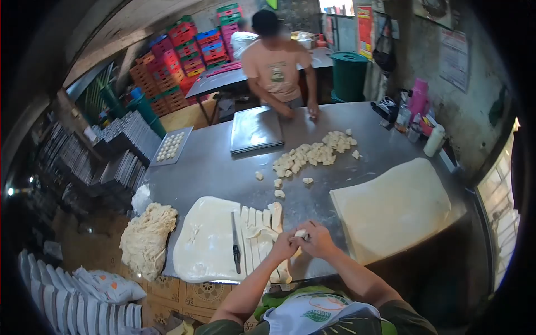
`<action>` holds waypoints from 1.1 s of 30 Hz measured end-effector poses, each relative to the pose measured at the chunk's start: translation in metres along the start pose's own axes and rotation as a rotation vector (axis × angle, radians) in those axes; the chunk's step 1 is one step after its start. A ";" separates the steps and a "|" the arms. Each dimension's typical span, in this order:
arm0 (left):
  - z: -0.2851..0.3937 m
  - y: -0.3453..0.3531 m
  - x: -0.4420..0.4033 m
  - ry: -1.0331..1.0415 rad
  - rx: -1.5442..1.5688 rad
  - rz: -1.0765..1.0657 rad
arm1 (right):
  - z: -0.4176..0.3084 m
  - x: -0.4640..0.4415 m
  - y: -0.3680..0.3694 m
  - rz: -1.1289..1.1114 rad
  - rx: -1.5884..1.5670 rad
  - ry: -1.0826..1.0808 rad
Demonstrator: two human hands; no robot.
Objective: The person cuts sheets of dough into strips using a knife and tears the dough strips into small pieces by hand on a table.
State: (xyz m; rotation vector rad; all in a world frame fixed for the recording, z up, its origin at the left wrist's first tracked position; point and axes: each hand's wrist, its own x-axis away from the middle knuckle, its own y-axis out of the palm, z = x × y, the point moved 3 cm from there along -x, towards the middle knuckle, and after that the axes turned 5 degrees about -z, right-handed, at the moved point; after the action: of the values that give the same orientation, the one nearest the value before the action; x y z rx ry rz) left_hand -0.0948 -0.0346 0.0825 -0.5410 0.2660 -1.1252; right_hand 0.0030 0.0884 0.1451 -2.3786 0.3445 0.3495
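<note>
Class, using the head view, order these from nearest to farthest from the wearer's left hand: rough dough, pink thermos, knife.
1. Knife, left of the left hand, on flat dough.
2. Rough dough, farther left.
3. Pink thermos, at the far right.

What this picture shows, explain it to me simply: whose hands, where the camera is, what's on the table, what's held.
There is no machine here, only a person's bare left hand and right hand, which meet at a small piece of dough. The single picture comes from a camera worn on that person's head, so their arms reach in from the bottom. On the metal table lie a broad dough slab, partly cut into strips, with a knife on top; a rough dough mass to its left; many dough pieces farther away; and a large dough sheet at right. Another person stands across the table.
</note>
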 end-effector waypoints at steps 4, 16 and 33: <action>0.011 0.041 0.020 0.025 -0.231 -0.138 | 0.072 0.017 0.031 -0.185 0.218 0.304; -0.010 -0.013 -0.012 0.413 -0.066 0.236 | 0.031 0.003 0.038 0.111 -0.032 -0.051; 0.005 -0.007 -0.023 0.537 -0.095 0.484 | 0.045 -0.005 0.025 -0.121 0.032 0.134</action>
State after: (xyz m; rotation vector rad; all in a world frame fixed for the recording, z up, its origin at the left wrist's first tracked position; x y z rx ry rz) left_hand -0.1071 -0.0147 0.0887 -0.2245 0.8721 -0.7665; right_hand -0.0176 0.1016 0.0990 -2.3844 0.2641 0.1288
